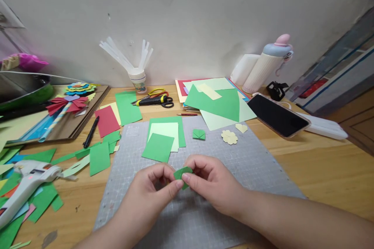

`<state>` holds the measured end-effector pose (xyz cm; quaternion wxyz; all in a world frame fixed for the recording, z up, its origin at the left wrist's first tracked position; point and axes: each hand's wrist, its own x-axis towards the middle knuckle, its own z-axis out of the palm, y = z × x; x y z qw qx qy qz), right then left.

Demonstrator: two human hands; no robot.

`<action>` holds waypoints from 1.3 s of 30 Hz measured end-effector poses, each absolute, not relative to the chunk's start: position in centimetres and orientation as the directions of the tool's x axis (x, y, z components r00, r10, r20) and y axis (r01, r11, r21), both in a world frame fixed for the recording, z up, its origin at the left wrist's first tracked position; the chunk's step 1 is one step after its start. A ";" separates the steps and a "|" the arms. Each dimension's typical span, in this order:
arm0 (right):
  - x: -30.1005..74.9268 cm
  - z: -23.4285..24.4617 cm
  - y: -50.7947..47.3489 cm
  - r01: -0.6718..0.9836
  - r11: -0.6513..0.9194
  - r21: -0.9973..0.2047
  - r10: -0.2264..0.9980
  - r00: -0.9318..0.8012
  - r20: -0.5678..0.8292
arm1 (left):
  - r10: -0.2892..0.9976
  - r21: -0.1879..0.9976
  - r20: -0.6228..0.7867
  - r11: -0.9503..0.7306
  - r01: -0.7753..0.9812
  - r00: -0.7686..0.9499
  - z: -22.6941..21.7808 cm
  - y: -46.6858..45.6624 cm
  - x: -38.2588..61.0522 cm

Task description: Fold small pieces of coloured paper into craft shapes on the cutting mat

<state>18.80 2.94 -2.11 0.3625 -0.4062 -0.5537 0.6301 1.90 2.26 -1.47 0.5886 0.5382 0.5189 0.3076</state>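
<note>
A small folded piece of green paper (183, 172) is pinched between my two hands, above the grey cutting mat (233, 206). My left hand (154, 190) grips its left edge between thumb and forefinger. On its right side, the thumb of my right hand (216, 184) presses the paper against the fingers behind. Beyond my hands lie a small green folded envelope shape (199, 134), a cream scalloped flower cutout (229, 137) and a cream paper heart (241, 128). Green and pale green sheets (158, 147) overlap at the mat's upper left.
To the left are a white glue gun (32, 181) on green scraps, a black pen (91, 132) and a red card (107, 121). Scissors, a yellow-black cutter (150, 100) and a cup of straws (137, 79) stand or lie behind. Right: a phone (277, 116) and bottle (267, 64).
</note>
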 end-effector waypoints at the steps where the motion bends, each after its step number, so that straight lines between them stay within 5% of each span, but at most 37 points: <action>1: 18.8 -2.0 2.9 -0.017 -0.137 -0.990 0.905 -0.408 -0.119 | 0.922 0.954 -0.270 0.217 0.209 0.277 -1.3 2.2 1.9; 7: 18.7 -1.6 2.8 -0.053 -0.283 -0.958 0.855 -0.466 -0.227 | 0.940 0.949 -0.180 0.087 0.304 0.292 -0.4 2.2 1.9; 23: 18.7 -2.0 2.5 0.049 -0.284 -0.958 0.801 -0.536 -0.265 | 0.908 0.899 -0.139 -0.052 0.435 0.395 -0.3 1.6 2.0; 39: 19.0 -1.5 2.8 -0.094 -0.245 -0.965 0.902 -0.387 -0.191 | 0.944 0.864 -0.063 -0.112 0.490 0.325 -0.1 1.7 1.6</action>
